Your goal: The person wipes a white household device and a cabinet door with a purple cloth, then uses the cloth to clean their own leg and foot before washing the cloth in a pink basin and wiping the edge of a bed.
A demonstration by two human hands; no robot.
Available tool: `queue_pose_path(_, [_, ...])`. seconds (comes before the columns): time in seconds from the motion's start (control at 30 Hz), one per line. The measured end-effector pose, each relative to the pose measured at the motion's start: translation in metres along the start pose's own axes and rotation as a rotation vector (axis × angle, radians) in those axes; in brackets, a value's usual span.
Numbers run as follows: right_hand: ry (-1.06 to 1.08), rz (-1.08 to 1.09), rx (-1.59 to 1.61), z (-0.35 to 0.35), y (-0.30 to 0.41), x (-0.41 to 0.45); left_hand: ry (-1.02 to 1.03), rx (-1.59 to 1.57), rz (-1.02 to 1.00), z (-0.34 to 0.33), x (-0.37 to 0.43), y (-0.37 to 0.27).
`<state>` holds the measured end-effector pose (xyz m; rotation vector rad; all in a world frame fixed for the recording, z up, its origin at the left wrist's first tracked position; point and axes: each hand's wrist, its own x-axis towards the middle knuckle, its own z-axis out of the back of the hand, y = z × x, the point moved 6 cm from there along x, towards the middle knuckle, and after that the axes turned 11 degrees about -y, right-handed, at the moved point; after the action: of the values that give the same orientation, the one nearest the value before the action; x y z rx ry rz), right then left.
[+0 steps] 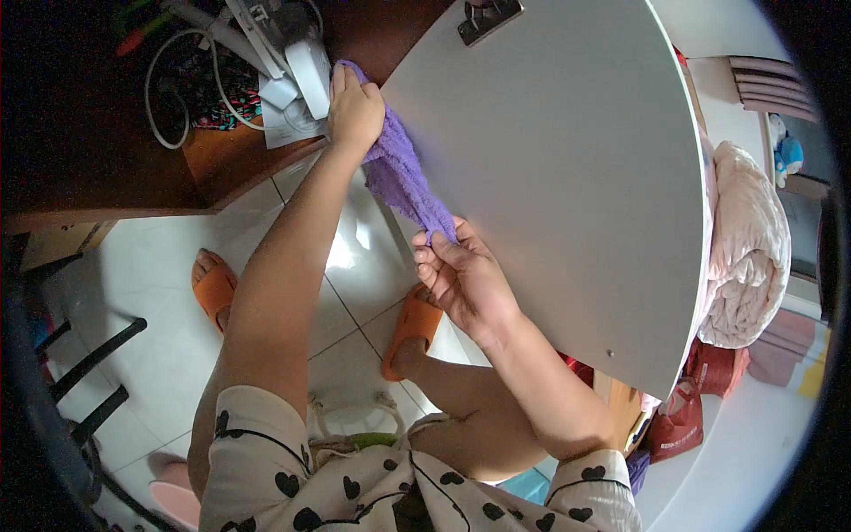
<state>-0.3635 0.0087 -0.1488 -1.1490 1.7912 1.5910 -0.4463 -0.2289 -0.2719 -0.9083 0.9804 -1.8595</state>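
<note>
A purple terry cloth (412,174) stretches between my two hands in front of a large pale panel (552,186). My left hand (357,113) presses its upper end at the dark wooden surface, next to the panel's edge and a white power adapter (309,76). Lower down, my right hand (469,276) pinches the cloth's other end between thumb and fingers, palm turned up. Part of the cloth hangs loose below the stretched strip. The part under my left palm is hidden.
White cables (216,73) and a paper sheet (279,130) lie on the dark wooden surface (80,159). A metal hinge (490,18) sits on the panel. Behind it are a rolled pink quilt (748,266) and red bags (675,425). Black metal bars (100,362) stand at lower left.
</note>
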Motion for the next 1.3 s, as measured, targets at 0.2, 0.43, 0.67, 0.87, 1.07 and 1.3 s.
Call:
queue_pose_path(0.2, [-0.02, -0.022, -0.05, 0.004, -0.001, 0.0, 0.061, 0.141, -0.154, 0.011, -0.026, -0.012])
queue_pose_path(0.43, [0.011, -0.096, -0.121, -0.014, -0.016, -0.009, 0.189, 0.263, -0.141, 0.012, -0.069, -0.009])
queue_pose_path(0.67, [0.016, -0.092, -0.14, -0.014, -0.019, -0.013, 0.117, -0.179, 0.072, 0.004, -0.058, -0.001])
queue_pose_path(0.87, [-0.016, -0.014, -0.108, 0.0, -0.003, -0.008, 0.047, -0.157, 0.123, -0.01, -0.022, 0.004])
queue_pose_path(1.07, [-0.012, 0.018, -0.112, 0.003, 0.007, -0.003, -0.048, -0.222, 0.177, -0.014, -0.015, 0.01])
queue_pose_path(1.3, [0.026, -0.07, -0.163, 0.001, -0.004, -0.01, -0.007, -0.405, 0.398, -0.009, -0.078, 0.012])
